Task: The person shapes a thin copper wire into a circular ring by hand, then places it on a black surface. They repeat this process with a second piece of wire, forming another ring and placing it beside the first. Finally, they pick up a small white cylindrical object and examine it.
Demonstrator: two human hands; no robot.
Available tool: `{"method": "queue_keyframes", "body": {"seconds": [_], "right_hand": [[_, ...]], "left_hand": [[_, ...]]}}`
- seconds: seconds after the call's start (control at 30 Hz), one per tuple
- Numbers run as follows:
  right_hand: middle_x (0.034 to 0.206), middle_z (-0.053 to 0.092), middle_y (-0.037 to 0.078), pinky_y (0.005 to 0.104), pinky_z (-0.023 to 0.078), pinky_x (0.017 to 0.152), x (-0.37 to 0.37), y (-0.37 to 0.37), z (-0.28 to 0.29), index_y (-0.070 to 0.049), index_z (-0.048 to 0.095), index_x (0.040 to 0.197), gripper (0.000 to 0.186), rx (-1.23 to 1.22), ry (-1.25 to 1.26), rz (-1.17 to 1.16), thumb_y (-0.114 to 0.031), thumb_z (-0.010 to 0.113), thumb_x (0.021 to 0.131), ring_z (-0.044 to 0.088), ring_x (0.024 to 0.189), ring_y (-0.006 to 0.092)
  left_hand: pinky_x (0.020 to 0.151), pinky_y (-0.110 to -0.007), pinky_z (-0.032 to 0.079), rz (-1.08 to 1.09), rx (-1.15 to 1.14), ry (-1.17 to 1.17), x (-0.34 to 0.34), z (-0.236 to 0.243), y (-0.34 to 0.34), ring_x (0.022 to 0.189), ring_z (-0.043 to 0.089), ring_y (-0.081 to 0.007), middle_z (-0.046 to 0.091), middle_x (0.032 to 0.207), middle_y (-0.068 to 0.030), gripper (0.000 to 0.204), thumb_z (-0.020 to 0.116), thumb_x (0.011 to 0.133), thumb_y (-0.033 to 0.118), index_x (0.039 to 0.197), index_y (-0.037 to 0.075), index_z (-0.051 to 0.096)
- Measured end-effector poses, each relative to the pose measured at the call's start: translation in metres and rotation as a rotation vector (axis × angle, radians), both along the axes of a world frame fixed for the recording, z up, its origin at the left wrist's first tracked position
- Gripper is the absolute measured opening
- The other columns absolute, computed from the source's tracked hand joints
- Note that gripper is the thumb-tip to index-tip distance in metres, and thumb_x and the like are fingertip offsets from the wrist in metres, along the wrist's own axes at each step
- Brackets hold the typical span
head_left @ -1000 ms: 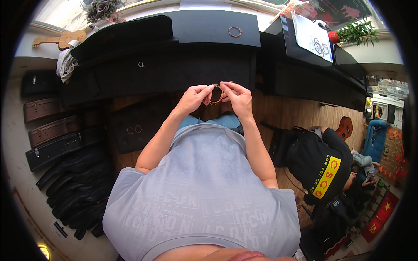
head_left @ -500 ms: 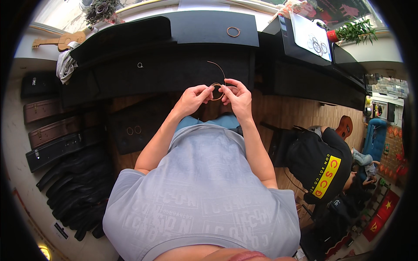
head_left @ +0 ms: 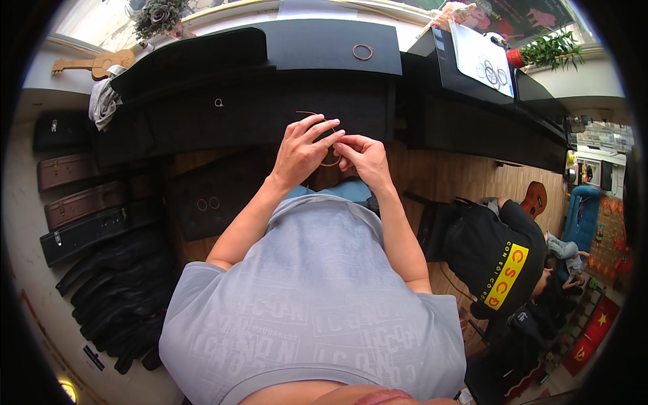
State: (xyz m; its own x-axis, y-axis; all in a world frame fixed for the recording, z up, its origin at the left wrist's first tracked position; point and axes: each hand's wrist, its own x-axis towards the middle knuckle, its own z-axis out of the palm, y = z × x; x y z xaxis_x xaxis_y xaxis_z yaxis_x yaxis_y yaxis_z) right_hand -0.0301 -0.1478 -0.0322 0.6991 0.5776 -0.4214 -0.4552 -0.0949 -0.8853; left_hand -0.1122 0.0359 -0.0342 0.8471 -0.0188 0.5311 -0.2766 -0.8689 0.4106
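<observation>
In front of my body, a copper-coloured coiled guitar string hangs from the closed fingers of my right hand. My left hand is held over the coil with its fingers stretched out and apart, their tips close to my right fingertips. The string's loose end curves out beyond my left fingers. My left hand hides part of the coil, and whether its thumb touches the string is hard to see.
Ahead stands a black piano-like cabinet with another coiled string on top. A small ring lies on its lower ledge. More coils rest on white paper. Two coils lie on a dark bench. A person sits at right.
My left hand has left its pinch on the coil's left side, moving up and over it with fingers spread. The loose end has swung left. My right hand stays almost in place.
</observation>
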Motion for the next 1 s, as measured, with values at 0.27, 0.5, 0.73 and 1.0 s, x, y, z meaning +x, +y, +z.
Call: {"method": "queue_keyframes", "body": {"seconds": [0.27, 0.5, 0.73, 1.0], "right_hand": [[0.093, 0.077, 0.009, 0.0246, 0.06, 0.069, -0.001, -0.001, 0.008, 0.005, 0.074, 0.115, 0.023, -0.037, -0.176, 0.028, -0.01, 0.073, 0.098, 0.071, 0.077, 0.0115], [0.094, 0.077, 0.008, 0.0242, 0.059, 0.07, 0.002, -0.005, 0.003, 0.004, 0.076, 0.114, 0.022, -0.102, -0.241, 0.045, -0.012, 0.072, 0.099, 0.072, 0.077, 0.011], [0.091, 0.075, 0.006, 0.0238, 0.059, 0.068, 0.004, -0.01, -0.01, 0.004, 0.075, 0.111, 0.021, -0.054, -0.058, 0.025, -0.014, 0.071, 0.1, 0.07, 0.073, 0.0103], [0.083, 0.07, 0.003, 0.0251, 0.057, 0.063, 0.002, -0.013, -0.008, 0.003, 0.073, 0.109, 0.023, -0.141, -0.092, 0.048, -0.017, 0.062, 0.106, 0.064, 0.066, 0.0074]], "left_hand": [[0.088, -0.034, 0.059, -0.005, -0.585, 0.31, -0.005, -0.007, -0.004, 0.099, 0.075, -0.0211, 0.077, 0.109, -0.0092, 0.03, 0.069, 0.091, -0.003, 0.119, 0.006, 0.076], [0.088, -0.028, 0.061, -0.051, -1.259, 0.652, -0.004, -0.012, 0.003, 0.098, 0.074, -0.0153, 0.077, 0.109, -0.0103, 0.024, 0.068, 0.098, 0.001, 0.121, -0.004, 0.073], [0.087, -0.028, 0.06, -0.021, -1.487, 0.692, -0.004, -0.019, 0.009, 0.093, 0.072, -0.0139, 0.076, 0.108, -0.011, 0.026, 0.072, 0.1, 0.014, 0.121, -0.002, 0.073], [0.087, -0.027, 0.059, 0.066, -1.426, 0.537, -0.005, -0.029, 0.006, 0.09, 0.07, -0.0124, 0.072, 0.099, -0.0048, 0.021, 0.073, 0.1, 0.014, 0.115, -0.001, 0.073]]}}
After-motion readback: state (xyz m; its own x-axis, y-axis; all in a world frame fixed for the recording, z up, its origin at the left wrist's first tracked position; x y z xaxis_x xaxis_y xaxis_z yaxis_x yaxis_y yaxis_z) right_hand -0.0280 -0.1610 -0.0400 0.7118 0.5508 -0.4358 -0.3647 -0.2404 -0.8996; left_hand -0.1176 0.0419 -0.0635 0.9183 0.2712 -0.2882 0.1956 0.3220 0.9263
